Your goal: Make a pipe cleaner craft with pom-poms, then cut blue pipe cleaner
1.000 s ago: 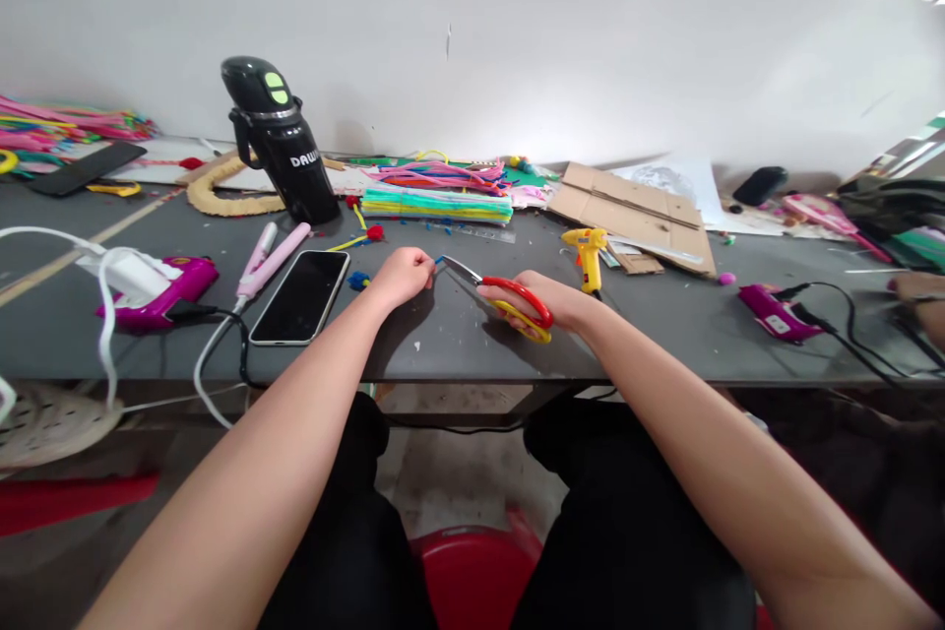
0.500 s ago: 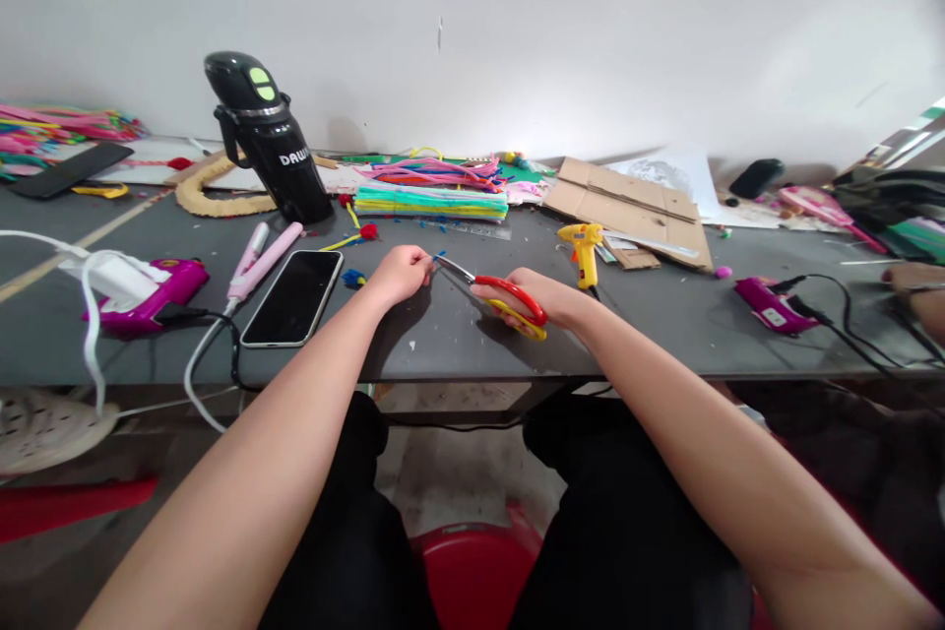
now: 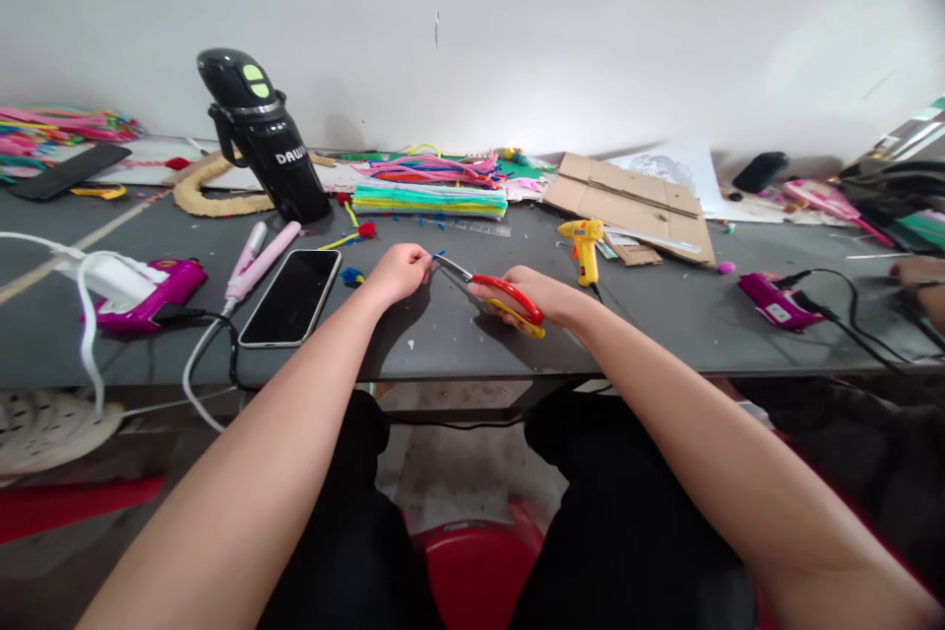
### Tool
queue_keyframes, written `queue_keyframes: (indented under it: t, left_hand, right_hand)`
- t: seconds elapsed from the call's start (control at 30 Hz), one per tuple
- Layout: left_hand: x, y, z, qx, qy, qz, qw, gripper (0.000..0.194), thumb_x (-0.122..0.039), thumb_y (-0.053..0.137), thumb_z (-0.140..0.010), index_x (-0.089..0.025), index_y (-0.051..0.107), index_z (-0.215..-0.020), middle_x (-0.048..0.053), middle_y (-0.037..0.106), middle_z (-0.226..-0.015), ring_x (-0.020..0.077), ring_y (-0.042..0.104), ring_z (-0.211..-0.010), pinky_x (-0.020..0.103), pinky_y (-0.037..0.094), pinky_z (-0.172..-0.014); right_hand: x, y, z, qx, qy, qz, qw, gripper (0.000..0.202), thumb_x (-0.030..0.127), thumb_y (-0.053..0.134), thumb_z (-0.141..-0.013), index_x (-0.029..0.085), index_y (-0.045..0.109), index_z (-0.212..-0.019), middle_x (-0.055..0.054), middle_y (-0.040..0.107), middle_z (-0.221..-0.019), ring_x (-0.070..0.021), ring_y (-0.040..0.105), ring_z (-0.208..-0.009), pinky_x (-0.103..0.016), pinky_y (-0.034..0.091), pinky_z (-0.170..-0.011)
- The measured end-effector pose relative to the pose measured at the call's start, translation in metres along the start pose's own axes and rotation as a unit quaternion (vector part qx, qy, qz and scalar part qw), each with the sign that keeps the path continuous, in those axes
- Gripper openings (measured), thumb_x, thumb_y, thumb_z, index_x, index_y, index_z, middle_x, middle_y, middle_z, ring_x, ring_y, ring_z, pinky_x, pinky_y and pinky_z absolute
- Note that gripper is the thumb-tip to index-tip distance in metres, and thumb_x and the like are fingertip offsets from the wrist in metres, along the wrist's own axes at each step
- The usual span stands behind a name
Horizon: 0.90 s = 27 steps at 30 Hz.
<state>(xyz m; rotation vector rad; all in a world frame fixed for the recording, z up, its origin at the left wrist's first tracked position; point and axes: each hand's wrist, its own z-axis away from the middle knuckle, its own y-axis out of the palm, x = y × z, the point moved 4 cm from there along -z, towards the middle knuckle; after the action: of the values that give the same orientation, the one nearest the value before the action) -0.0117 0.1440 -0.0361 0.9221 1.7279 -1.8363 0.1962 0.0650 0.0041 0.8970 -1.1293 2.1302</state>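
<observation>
My right hand [image 3: 523, 293] is closed round the red and yellow handles of a pair of scissors [image 3: 509, 293]. The blades point left and reach a small blue fuzzy piece, like pipe cleaner [image 3: 438, 255], at the fingertips of my left hand [image 3: 404, 272]. My left fingers are pinched together on that piece; most of it is hidden or too small to make out. Just left of this hand lies a blue fuzzy tuft [image 3: 352, 277]. Behind it rests a red fuzzy flower [image 3: 366, 230] on a yellow stem.
Behind my hands lie bundled pipe cleaners [image 3: 428, 202] and cardboard [image 3: 627, 202]. A yellow glue gun [image 3: 586, 251] stands at right. To the left are a phone [image 3: 291, 298], a pink straightener [image 3: 258, 261], a black bottle [image 3: 270, 148] and a corded purple power strip [image 3: 152, 300]. Another person's hand [image 3: 919, 274] is far right.
The view has shifted very slightly. Both hands, the scissors and the blue piece keep nearly the same places.
</observation>
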Motion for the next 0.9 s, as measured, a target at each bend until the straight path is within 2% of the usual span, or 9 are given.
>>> queue_keyframes:
  t: [0.3, 0.47, 0.67, 0.77, 0.9]
  left_hand:
    - [0.003, 0.002, -0.002, 0.002, -0.009, -0.001, 1.0, 0.028, -0.032, 0.053, -0.087, -0.019, 0.059, -0.062, 0.002, 0.065, -0.062, 0.0146, 0.052, -0.057, 0.024, 0.037, -0.057]
    - [0.006, 0.002, -0.003, 0.007, -0.015, -0.001, 1.0, 0.03, -0.035, 0.055, -0.085, -0.019, 0.06, -0.061, 0.003, 0.065, -0.061, 0.0134, 0.05, -0.052, 0.024, 0.036, -0.053]
    - [0.012, 0.002, -0.002, 0.027, -0.079, 0.037, 0.996, 0.028, -0.041, 0.058, -0.081, -0.018, 0.064, -0.065, 0.005, 0.066, -0.059, 0.0119, 0.046, -0.042, 0.026, 0.035, -0.045]
    - [0.011, -0.001, 0.001, 0.021, -0.096, 0.044, 0.994, 0.025, -0.038, 0.062, -0.078, -0.018, 0.063, -0.062, 0.005, 0.064, -0.057, 0.0119, 0.048, -0.043, 0.025, 0.039, -0.046]
    - [0.007, -0.004, 0.005, 0.02, -0.103, 0.057, 0.993, 0.017, -0.03, 0.062, -0.075, -0.017, 0.062, -0.063, 0.005, 0.066, -0.061, 0.0116, 0.05, -0.045, 0.024, 0.039, -0.045]
  right_hand:
    - [-0.002, 0.0, -0.001, 0.005, -0.006, 0.009, 1.0, 0.059, 0.071, 0.064, -0.076, 0.016, 0.053, -0.061, -0.004, 0.055, -0.054, -0.0103, 0.048, -0.047, -0.023, 0.038, -0.046]
    - [0.002, 0.001, 0.001, -0.002, -0.019, 0.033, 0.999, 0.059, 0.071, 0.066, -0.075, 0.017, 0.051, -0.057, -0.003, 0.054, -0.053, -0.0097, 0.045, -0.045, -0.023, 0.038, -0.044]
    - [0.004, 0.001, -0.001, -0.005, -0.014, 0.03, 0.999, 0.06, 0.071, 0.067, -0.074, 0.018, 0.048, -0.055, -0.002, 0.051, -0.051, -0.009, 0.044, -0.044, -0.023, 0.035, -0.043]
    - [0.002, 0.0, -0.003, -0.015, 0.003, 0.032, 0.999, 0.06, 0.072, 0.066, -0.074, 0.017, 0.051, -0.057, -0.002, 0.054, -0.051, -0.0096, 0.045, -0.044, -0.023, 0.036, -0.044]
    - [0.003, 0.001, -0.002, -0.029, -0.014, 0.064, 0.997, 0.06, 0.072, 0.065, -0.075, 0.017, 0.052, -0.057, -0.003, 0.054, -0.05, -0.0099, 0.045, -0.043, -0.024, 0.036, -0.044]
